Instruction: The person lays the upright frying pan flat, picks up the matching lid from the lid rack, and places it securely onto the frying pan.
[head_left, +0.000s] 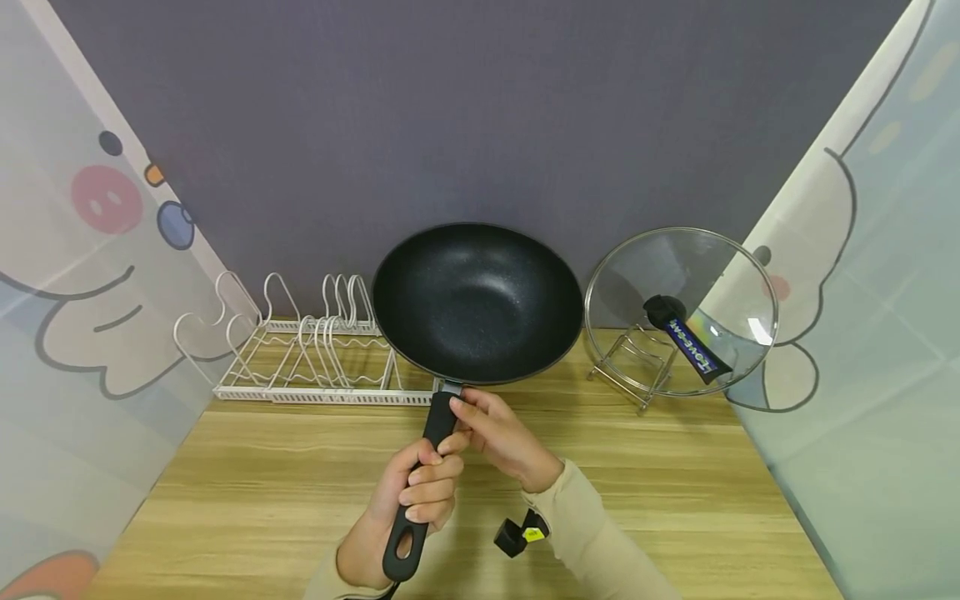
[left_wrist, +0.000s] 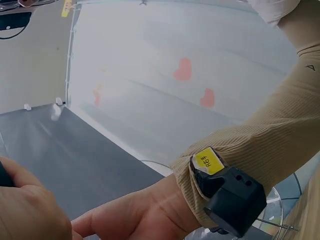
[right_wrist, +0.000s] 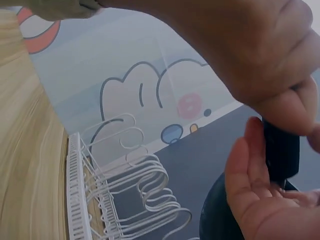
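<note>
A deep black frying pan (head_left: 480, 308) is held up with its dark inside facing me, its handle slanting down toward the lower left. My left hand (head_left: 420, 492) grips the middle of the black handle (head_left: 442, 417), fingers wrapped round it. Higher up, close to the metal neck, my right hand (head_left: 502, 442) holds the handle between thumb and fingers. The right wrist view shows the right hand's fingers (right_wrist: 240, 170) lying along the handle, below the left hand (right_wrist: 270, 60). In the left wrist view, the right hand (left_wrist: 140, 215) is beside the left hand (left_wrist: 35, 215).
Behind the pan at left, a white wire dish rack (head_left: 322, 396) stands on the wooden tabletop (head_left: 300, 467). To the right, a glass lid (head_left: 682, 275) with a black handle leans upright in a small metal stand (head_left: 630, 383). A grey panel (head_left: 480, 108) rises behind.
</note>
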